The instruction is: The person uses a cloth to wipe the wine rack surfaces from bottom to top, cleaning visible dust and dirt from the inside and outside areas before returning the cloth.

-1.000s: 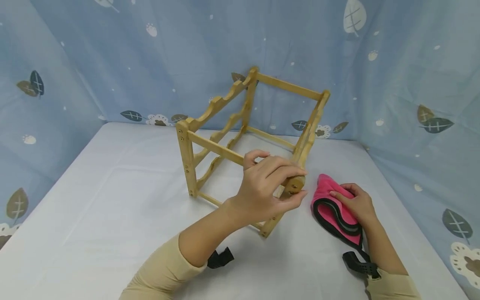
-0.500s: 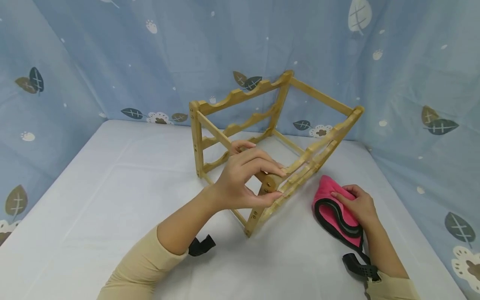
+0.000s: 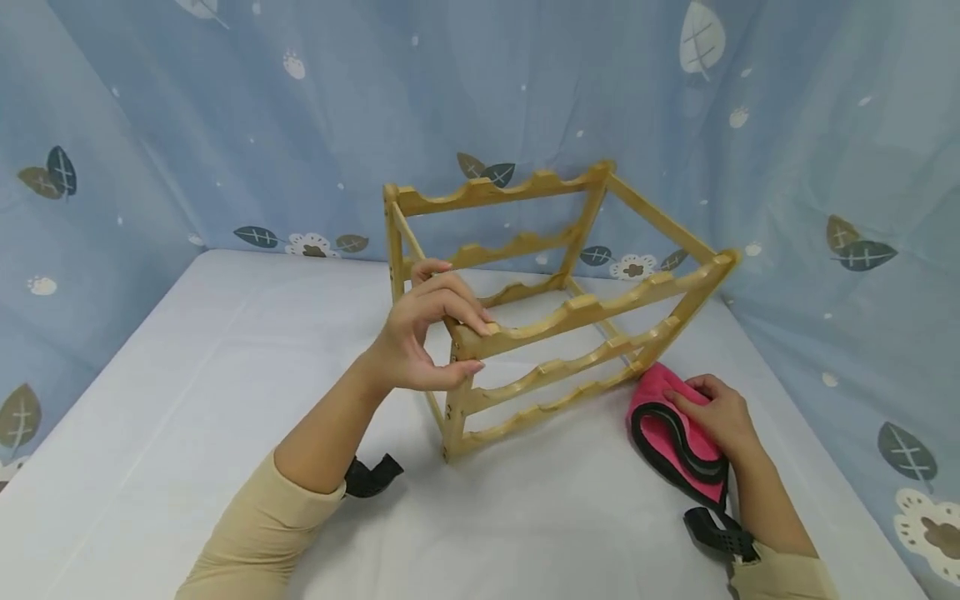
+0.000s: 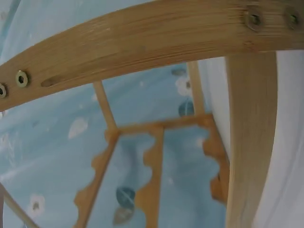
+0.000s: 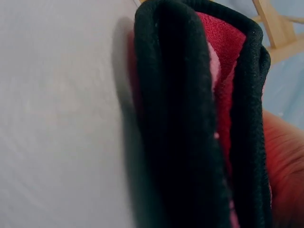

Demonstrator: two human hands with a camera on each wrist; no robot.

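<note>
A light wooden wine rack (image 3: 581, 313) with scalloped rails stands on the white table, turned at an angle. My left hand (image 3: 420, 333) grips the top of its near left corner post, thumb in front and fingers over the top. In the left wrist view, a bolted post (image 4: 142, 31) of the rack crosses close to the camera, and that hand is out of sight. My right hand (image 3: 723, 418) holds a folded pink cloth (image 3: 660, 387) with black edging on the table by the rack's right end. The right wrist view shows the cloth's thick black edging (image 5: 190, 118) up close.
The white-covered table (image 3: 187, 400) reaches back to a blue patterned curtain (image 3: 337, 100), which surrounds it on three sides. A black wrist mount (image 3: 372, 477) sits under the left sleeve and another black mount (image 3: 716, 533) by the right.
My left hand has moved left, turning the rack so its near scalloped side faces forward and its far end swings right, close to the cloth. The right hand and cloth have stayed nearly still.
</note>
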